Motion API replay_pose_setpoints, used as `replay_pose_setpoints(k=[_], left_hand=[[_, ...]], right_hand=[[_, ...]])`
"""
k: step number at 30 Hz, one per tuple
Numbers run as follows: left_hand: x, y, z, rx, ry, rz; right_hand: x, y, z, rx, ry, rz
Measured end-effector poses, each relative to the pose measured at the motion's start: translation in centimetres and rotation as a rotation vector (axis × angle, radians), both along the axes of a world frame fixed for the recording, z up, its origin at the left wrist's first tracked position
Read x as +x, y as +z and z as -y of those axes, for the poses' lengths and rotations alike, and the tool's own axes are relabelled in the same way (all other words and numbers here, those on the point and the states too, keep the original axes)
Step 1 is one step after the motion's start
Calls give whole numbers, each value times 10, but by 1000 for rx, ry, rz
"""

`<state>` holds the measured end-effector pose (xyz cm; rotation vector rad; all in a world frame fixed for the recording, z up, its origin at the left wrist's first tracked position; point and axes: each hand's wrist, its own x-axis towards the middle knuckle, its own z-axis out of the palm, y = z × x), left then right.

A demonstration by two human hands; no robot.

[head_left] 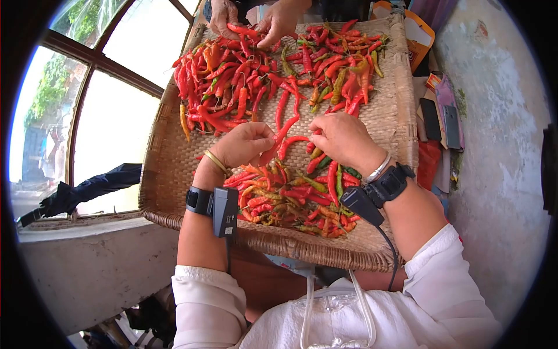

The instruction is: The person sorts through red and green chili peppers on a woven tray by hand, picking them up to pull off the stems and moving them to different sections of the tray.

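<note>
My left hand [243, 143] is closed on a red chili pepper [286, 131], which slants up to the right from the fingers. Across from it, my right hand [347, 139] has its thumb and fingers pinched together; whatever is between them is too small to tell. A curved red chili [293, 143] lies between the two hands. Below them is a near pile of chilies [279, 200], red, orange and green mixed. Beyond my hands lie a large, mostly red pile [226, 78] and a mixed red and greenish pile [340, 64]. All rest on a woven tray [383, 174].
A co-worker's hands [281, 22] handle a red chili [239, 29] at the tray's far side. Two phones [430, 119] lie right of the tray. A window [110, 116] and a dark folded umbrella [96, 185] are on the left. The wall [494, 116] bounds the right.
</note>
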<state>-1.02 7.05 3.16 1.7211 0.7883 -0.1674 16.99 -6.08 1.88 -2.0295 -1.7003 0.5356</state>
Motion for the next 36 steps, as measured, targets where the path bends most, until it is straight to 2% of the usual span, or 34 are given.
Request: replay_pose_setpoints(k=[2,5,12,14,16,18,19,22,23,25,29,31,32,34,36], left_hand=[[-1,3,0,-170,13,10],[4,16,8,-187,33,-17],[4,-12,-14,-42,3,-84],[11,-12,-7,-83,515,450],[12,-16,-10,4,561,513],[8,-31,-14,280,339,201],[7,-34,-10,577,179,-10],[9,-26,3,663,-235,-411],[9,-32,6,662,-240,-411],[8,-45,8,731,-448,-435],[9,-49,2,663,-377,-460],[9,-36,0,483,-331,-407],[9,-34,3,483,-332,-408],[10,-33,11,678,-433,-515],[8,-41,10,716,-463,-488]], right_hand=[[-1,-1,0,8,3,20],[-2,2,0,-10,9,35],[-2,3,-1,22,20,-12],[-2,2,0,24,19,-23],[-2,6,0,-3,-7,-19],[-1,0,-1,22,8,-1],[0,-1,-1,42,20,17],[1,2,-1,4,10,34],[0,2,-1,2,6,33],[-1,3,0,-2,12,38],[-1,3,0,-13,41,80],[-1,5,1,-6,42,81],[-1,4,1,-5,41,79],[-2,3,1,-16,52,113],[-1,4,2,-42,70,138]])
